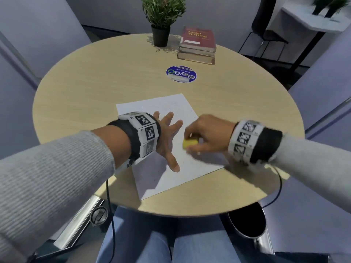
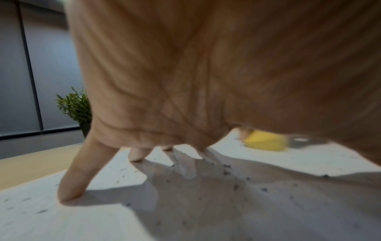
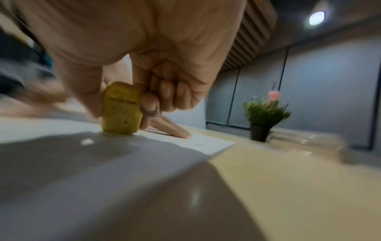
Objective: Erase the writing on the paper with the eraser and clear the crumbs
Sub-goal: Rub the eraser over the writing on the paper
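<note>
Pinching the yellow eraser [image 1: 190, 143] between thumb and curled fingers, the right hand [image 1: 208, 134] stands it on end with its lower face touching the paper [image 1: 171, 179]; this hand is blurred in the head view. Just beside it, the left hand [image 1: 167, 137] lies spread with straight fingers, fingertips [image 2: 70, 194] pressed on the sheet and holding nothing. The paper lies near the front of the round wooden table [image 1: 85, 76], and dark crumbs [image 2: 226, 167] are scattered over it around the left fingers. Farther back sit a round blue sticker [image 1: 181, 74], a stack of books [image 1: 197, 45] topped by a red one, and a potted plant [image 1: 161, 19] beside them.
</note>
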Motion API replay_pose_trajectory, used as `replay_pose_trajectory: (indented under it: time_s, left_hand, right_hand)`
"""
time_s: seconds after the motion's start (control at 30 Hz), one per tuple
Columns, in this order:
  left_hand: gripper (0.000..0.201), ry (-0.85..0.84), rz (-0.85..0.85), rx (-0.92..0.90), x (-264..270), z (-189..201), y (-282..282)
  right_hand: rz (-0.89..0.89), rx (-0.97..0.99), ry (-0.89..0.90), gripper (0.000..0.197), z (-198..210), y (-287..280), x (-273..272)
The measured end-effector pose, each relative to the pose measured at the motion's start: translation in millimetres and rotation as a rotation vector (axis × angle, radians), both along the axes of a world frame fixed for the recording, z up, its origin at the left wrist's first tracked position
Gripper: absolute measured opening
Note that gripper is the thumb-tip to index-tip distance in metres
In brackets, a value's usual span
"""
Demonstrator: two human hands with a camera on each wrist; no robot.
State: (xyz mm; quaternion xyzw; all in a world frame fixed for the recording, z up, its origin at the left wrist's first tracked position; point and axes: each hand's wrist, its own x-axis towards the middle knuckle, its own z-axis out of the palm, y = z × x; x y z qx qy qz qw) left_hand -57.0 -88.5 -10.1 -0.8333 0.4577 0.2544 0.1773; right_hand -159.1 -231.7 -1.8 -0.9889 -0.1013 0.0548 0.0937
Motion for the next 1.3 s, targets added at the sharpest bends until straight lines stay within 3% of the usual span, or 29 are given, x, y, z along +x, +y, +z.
replay_pose_trajectory:
  time_s: [0.1, 0.23, 0.4, 0.53, 0.73, 0.9, 1.0, 1.1, 1.23, 1.3]
  left_hand:
    - [0.146, -0.021, -0.014, 0.002, -0.4, -0.8, -1.2]
    - [0.145, 0.004, -0.003, 0.003, -0.2, 2.2, 0.4]
    - [0.146, -0.008, -0.005, 0.004, 1.3, -1.7, -0.7]
    - [0.145, -0.009, -0.019, -0.004, 2.4, -2.5, 0.3]
    - [0.139, -0.032, -0.080, 0.024, 1.3, 12.5, -2.8]
    - [0.144, 0.046, -0.049, 0.014, -10.3, 7.1, -6.9]
    - [0.144, 0.036, -0.048, 0.012, -12.7, 4.5, -7.5]
    - [0.144, 0.034, -0.061, 0.004, -14.4, 5.5, -6.3]
    - [0.143, 0.036, -0.069, -0.041, -12.8, -0.4, -5.5]
    - [0.145, 0.034, -0.065, -0.028, -11.6, -1.5, -6.0]
  right_hand:
    - [0.111, 0.070, 0.109, 0.032, -5.1, 18.3, -13.7]
    - [-0.122, -0.028, 0.000, 0.031, 4.1, -25.5, 6.0]
    - [0.074, 0.111, 0.132, 0.034, -2.5, 3.7, -16.4]
    - [-0.160, 0.040, 0.020, 0.032, 2.9, -27.3, 7.1]
    - [-0.187, -0.020, 0.008, 0.031, -2.1, -26.8, 4.8]
    - [-0.214, -0.079, -0.018, 0.033, -1.5, -21.5, 5.9]
    - [-0.086, -0.073, -0.032, 0.038, -4.9, -2.9, -11.3]
    - [0.060, 0.000, 0.103, 0.040, -7.8, 16.7, -26.7]
    - [-0.167, -0.051, -0.005, 0.041, 3.6, -22.3, -1.5]
    - [-0.171, -0.072, -0.026, 0.041, 2.6, -21.1, -4.0]
